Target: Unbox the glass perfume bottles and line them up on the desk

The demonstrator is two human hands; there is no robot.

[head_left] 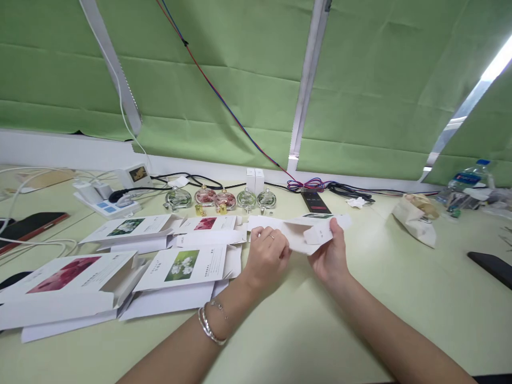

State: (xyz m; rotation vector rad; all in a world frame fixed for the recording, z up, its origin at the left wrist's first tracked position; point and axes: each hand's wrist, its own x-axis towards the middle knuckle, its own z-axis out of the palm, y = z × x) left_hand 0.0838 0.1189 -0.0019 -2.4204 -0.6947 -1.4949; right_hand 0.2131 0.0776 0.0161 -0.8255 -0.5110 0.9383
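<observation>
Both hands hold one flat white cardboard box blank (pixel 298 230) just above the pale green table (pixel 360 298). My left hand (pixel 266 256), with a ring and bracelets, is closed on its left part. My right hand (pixel 330 255) pinches a flap at its right end. Behind the blank stands a row of several small round glass bottles (pixel 224 199), some pink inside and some clear. To the left lie several more flat box blanks (pixel 182 266) printed with flower pictures, white and pink.
A power strip with chargers and cables (pixel 108 200) sits at the back left; a phone (pixel 28 226) at the far left. A dark phone (pixel 316 202), a paper bag (pixel 416 218), a water bottle (pixel 466 181) and another dark device (pixel 492 266) lie to the right.
</observation>
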